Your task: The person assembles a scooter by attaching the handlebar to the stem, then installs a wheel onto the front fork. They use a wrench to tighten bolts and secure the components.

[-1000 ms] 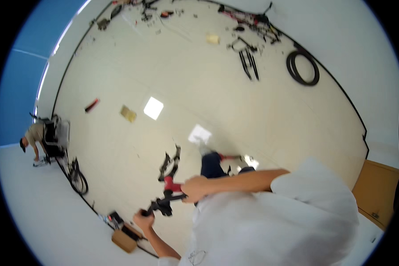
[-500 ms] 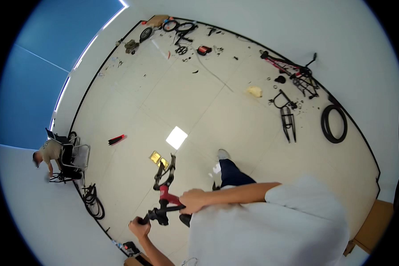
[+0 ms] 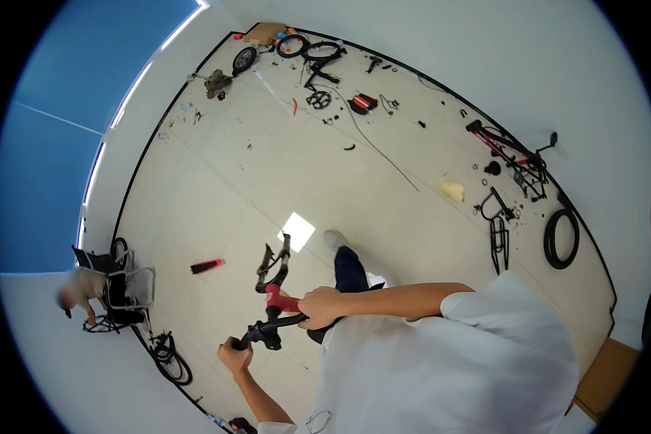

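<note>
The person wears a white shirt [image 3: 441,362]. The left hand [image 3: 236,356] is wrapped tight around the left end of a black handlebar [image 3: 288,321]. The right hand [image 3: 322,307] is curled around the right side of the same bar, with its fingers partly hidden from view. The bar is part of a bike's front end, held up in front of the body, a bit left of the middle. A red tube [image 3: 273,296] joins the bar, and a dark fork [image 3: 283,271] sticks out past it, away from the person (it looks like two long legs).

Just right of the fork is the person's leg in dark blue pants [image 3: 347,271], with a gray shoe [image 3: 333,239] on the floor. A brown box [image 3: 606,380] sits near on the right.

Near on the left, a bike wheel [image 3: 173,367] lies by the wall. A bit farther, another person [image 3: 90,283] bends down by a black chair [image 3: 123,289] with a metal frame. A red and black piece [image 3: 207,266] lies on the floor.

Farther right are black tires [image 3: 549,240], a black rack [image 3: 494,242], a yellow lump [image 3: 453,191] and a red and black bike frame [image 3: 510,150]. Far away lie a red and black bag [image 3: 363,103], small wheels [image 3: 306,56] and a brown carton [image 3: 264,33].
</note>
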Tool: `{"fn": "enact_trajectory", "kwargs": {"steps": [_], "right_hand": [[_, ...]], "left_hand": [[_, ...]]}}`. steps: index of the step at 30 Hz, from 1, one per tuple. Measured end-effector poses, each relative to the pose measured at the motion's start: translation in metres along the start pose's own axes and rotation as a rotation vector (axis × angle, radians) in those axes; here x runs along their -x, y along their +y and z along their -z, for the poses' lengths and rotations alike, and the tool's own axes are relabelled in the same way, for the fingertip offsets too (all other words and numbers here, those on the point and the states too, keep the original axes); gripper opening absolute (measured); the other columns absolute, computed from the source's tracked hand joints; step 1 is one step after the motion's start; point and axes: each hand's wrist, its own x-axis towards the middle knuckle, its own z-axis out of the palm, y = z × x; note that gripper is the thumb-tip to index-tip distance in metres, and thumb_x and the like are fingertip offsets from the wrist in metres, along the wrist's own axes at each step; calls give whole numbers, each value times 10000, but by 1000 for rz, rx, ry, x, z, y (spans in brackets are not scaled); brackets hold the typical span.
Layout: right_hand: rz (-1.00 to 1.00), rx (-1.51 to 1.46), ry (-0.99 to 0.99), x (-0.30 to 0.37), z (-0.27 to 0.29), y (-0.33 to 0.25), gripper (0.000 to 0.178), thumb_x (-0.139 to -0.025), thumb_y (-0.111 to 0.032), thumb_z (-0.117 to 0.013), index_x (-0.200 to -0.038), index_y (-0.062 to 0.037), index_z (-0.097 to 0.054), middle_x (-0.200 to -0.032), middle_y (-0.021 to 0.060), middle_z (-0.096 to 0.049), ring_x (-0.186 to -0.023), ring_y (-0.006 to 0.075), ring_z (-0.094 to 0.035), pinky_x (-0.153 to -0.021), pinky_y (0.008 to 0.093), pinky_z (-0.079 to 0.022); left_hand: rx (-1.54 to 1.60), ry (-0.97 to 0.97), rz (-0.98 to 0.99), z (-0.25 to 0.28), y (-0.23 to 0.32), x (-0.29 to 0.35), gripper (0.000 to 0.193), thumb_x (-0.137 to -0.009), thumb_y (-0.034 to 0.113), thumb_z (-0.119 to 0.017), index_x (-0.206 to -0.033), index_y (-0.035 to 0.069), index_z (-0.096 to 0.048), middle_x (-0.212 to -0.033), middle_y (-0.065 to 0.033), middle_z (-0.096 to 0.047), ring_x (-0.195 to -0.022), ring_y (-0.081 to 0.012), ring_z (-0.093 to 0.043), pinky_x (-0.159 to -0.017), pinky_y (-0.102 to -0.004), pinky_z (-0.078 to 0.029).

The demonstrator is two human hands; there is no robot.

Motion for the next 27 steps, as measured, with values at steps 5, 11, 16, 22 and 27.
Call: {"fn": "enact_trajectory", "kwargs": {"steps": [5,11,16,22,27], "right_hand": [[-105,-24,-5,-144,171,31,419,-781,-434,-576,-773,-26,-672,-767,195,-665,-716,361,-657,-651,457,-525],[-187,-82,2,-277,392,86,453,-786,-443,-578,-777,-1,-678,-797,203,-668,-771,369,-658,-696,454,-527],[-143,-117,11,-383,562,156,497,-792,-435,-577,-874,47,-662,-899,229,-665,-854,372,-654,-767,442,-520],[-86,-77,-22,-510,767,236,540,-814,-479,-582,-850,54,-664,-861,269,-654,-833,402,-653,-759,448,-520],[-105,-72,-9,-627,931,272,550,-817,-481,-586,-849,64,-656,-848,272,-655,-839,408,-650,-768,446,-521]], "left_hand": [[68,-64,-37,-23,30,-240,209,-546,198,-735,-577,34,-609,-510,-149,-556,-503,-356,-558,-524,-401,-456],[35,-79,-150,-21,113,-516,234,-534,224,-754,-571,42,-612,-517,-142,-567,-483,-343,-551,-513,-395,-467],[-25,-56,-251,-29,189,-729,266,-570,285,-747,-566,57,-611,-497,-112,-564,-462,-332,-566,-501,-381,-468],[-54,-93,-160,-47,271,-953,237,-553,265,-733,-578,65,-609,-548,-122,-591,-561,-363,-575,-572,-421,-477],[-70,-89,-186,-48,327,-1156,252,-559,265,-744,-576,65,-591,-545,-106,-590,-530,-350,-540,-591,-409,-453]]}}
